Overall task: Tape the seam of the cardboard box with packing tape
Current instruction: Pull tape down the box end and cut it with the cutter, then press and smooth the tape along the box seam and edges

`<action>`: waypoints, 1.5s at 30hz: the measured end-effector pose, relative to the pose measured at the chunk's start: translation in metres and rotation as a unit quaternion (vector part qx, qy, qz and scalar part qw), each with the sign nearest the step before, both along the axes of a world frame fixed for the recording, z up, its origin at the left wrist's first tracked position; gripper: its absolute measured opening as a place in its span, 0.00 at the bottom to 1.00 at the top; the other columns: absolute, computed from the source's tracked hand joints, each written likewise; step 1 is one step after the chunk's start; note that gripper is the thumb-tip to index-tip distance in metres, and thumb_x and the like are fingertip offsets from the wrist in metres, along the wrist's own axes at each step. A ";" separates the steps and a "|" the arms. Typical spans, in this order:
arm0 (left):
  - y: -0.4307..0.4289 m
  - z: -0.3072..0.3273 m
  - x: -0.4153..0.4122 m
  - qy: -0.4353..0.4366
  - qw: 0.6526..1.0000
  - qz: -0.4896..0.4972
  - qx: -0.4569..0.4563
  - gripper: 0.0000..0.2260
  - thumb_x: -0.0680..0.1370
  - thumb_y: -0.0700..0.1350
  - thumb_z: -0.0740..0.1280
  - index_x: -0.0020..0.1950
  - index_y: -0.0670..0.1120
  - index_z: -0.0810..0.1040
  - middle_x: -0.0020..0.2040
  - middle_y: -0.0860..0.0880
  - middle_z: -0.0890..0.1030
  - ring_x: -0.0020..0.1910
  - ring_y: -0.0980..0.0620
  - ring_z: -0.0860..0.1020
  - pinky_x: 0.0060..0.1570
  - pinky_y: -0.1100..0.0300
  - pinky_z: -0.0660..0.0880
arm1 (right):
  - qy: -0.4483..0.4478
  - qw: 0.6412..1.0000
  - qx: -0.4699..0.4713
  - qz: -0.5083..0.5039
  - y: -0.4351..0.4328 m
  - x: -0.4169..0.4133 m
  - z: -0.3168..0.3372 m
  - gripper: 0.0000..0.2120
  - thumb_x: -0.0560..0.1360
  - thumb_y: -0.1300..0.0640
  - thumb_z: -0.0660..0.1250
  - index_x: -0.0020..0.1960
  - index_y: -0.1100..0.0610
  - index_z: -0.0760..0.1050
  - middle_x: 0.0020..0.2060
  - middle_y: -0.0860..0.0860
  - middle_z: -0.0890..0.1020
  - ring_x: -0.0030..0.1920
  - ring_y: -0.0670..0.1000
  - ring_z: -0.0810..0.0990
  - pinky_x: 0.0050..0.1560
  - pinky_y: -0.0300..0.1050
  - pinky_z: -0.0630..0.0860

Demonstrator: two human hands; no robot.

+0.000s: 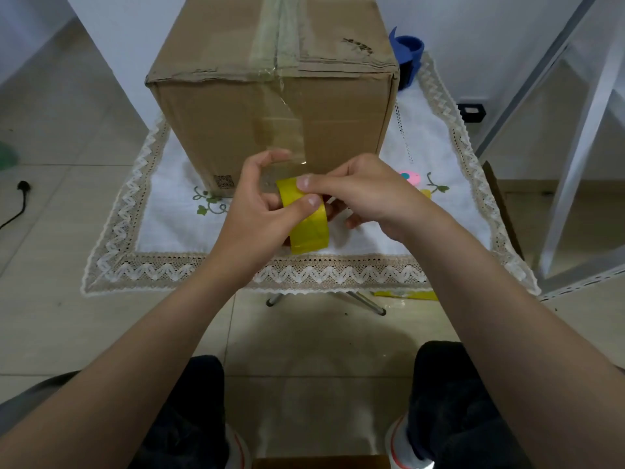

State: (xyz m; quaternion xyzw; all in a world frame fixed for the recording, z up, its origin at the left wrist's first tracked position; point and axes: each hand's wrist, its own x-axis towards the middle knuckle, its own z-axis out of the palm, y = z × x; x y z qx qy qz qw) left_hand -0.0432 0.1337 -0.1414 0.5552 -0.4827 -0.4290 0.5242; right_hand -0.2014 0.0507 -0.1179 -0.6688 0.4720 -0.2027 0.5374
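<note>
Tiled floor (67,137), lace-edged tablecloth (176,238) under cardboard box (270,106), both hands' fingers (306,189) clamped on yellow tape roll (309,228)

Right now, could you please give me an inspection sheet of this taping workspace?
Surface: small table under a white lace-edged cloth.
Job's things: cardboard box upright on the cloth, clear tape strip over its top seam and down the front; yellow tape roll in the hands.
Clutter: blue object behind the box.
Grippers: left hand and right hand both pinch the roll.
Cables: black plug and cord on the floor.
Surroundings: tiled floor, white metal frame.
</note>
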 end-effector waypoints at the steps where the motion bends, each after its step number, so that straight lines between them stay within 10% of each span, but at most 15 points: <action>1: 0.000 -0.001 0.000 0.003 1.000 -0.009 -0.007 0.22 0.77 0.44 0.75 0.64 0.62 0.71 0.41 0.35 0.86 0.40 0.40 0.88 0.34 0.47 0.85 | -0.005 1.000 -0.002 -0.003 0.000 -0.003 0.003 0.23 0.75 0.44 0.75 0.46 0.66 0.84 0.33 0.53 0.81 0.34 0.49 0.79 0.31 0.43 0.71; 7: -0.005 -0.002 -0.002 0.036 0.999 0.034 -0.004 0.09 0.84 0.47 0.66 0.61 0.61 0.74 0.38 0.46 0.88 0.34 0.43 0.88 0.35 0.52 0.85 | 0.003 0.994 -0.079 -0.081 -0.007 -0.019 0.017 0.20 0.72 0.53 0.76 0.28 0.52 0.69 0.24 0.47 0.66 0.27 0.47 0.67 0.28 0.38 0.64; 14: -0.015 -0.003 -0.006 0.033 0.988 0.148 -0.010 0.03 0.83 0.49 0.68 0.55 0.56 0.81 0.28 0.52 0.81 0.26 0.52 0.83 0.30 0.60 0.81 | 0.296 0.899 -0.297 -0.129 -0.011 -0.053 0.009 0.18 0.67 0.46 0.73 0.34 0.60 0.73 0.30 0.53 0.73 0.36 0.60 0.77 0.31 0.45 0.67; 20: -0.023 -0.001 -0.007 0.062 0.981 0.183 0.007 0.04 0.82 0.51 0.69 0.49 0.56 0.83 0.26 0.53 0.79 0.24 0.53 0.81 0.30 0.61 0.81 | 0.424 0.849 -0.261 -0.176 -0.021 -0.082 -0.007 0.24 0.75 0.41 0.71 0.32 0.55 0.66 0.29 0.50 0.70 0.34 0.58 0.71 0.50 0.50 0.70; 23: -0.026 -0.001 -0.004 0.077 0.979 0.188 0.020 0.06 0.82 0.53 0.70 0.51 0.52 0.84 0.26 0.54 0.79 0.25 0.53 0.81 0.32 0.62 0.81 | 0.461 0.839 -0.222 -0.185 -0.024 -0.089 -0.014 0.22 0.78 0.38 0.65 0.36 0.55 0.71 0.32 0.51 0.76 0.39 0.59 0.76 0.68 0.60 0.65; 27: -0.029 0.000 -0.001 0.093 0.976 0.192 0.037 0.07 0.80 0.53 0.73 0.49 0.51 0.86 0.26 0.54 0.79 0.25 0.54 0.79 0.33 0.61 0.81 | 0.477 0.835 -0.210 -0.179 -0.026 -0.086 -0.017 0.17 0.77 0.41 0.67 0.40 0.54 0.74 0.35 0.51 0.78 0.43 0.59 0.78 0.69 0.59 0.62; 30: -0.029 0.001 0.000 0.103 0.976 0.185 0.040 0.06 0.79 0.52 0.75 0.46 0.51 0.86 0.26 0.55 0.78 0.24 0.55 0.78 0.33 0.62 0.81 | 0.485 0.823 -0.218 -0.201 -0.025 -0.081 -0.017 0.32 0.75 0.31 0.67 0.58 0.61 0.73 0.53 0.57 0.81 0.56 0.63 0.79 0.68 0.60 0.63; 34: -0.028 0.002 0.003 0.107 0.977 0.178 0.042 0.06 0.79 0.51 0.75 0.46 0.50 0.86 0.25 0.56 0.77 0.24 0.56 0.78 0.34 0.61 0.83 | 0.428 0.817 -0.314 -0.225 -0.023 -0.062 -0.013 0.33 0.77 0.36 0.67 0.66 0.62 0.66 0.64 0.62 0.74 0.65 0.66 0.72 0.66 0.62 0.66; 39: -0.026 0.002 0.006 0.111 0.979 0.167 0.042 0.05 0.79 0.49 0.75 0.49 0.48 0.86 0.25 0.56 0.77 0.24 0.56 0.77 0.34 0.62 0.82 | 0.103 0.849 -0.477 -0.202 -0.018 -0.029 -0.001 0.12 0.79 0.48 0.66 0.56 0.56 0.74 0.54 0.53 0.75 0.57 0.54 0.72 0.58 0.48 0.72; 45: -0.028 0.002 0.013 0.081 0.984 0.149 0.045 0.04 0.80 0.50 0.75 0.51 0.51 0.86 0.25 0.56 0.79 0.23 0.58 0.77 0.31 0.65 0.79 | 0.058 0.797 -0.555 -0.231 -0.014 -0.001 0.010 0.16 0.78 0.45 0.70 0.61 0.53 0.77 0.60 0.55 0.74 0.61 0.54 0.69 0.62 0.50 0.68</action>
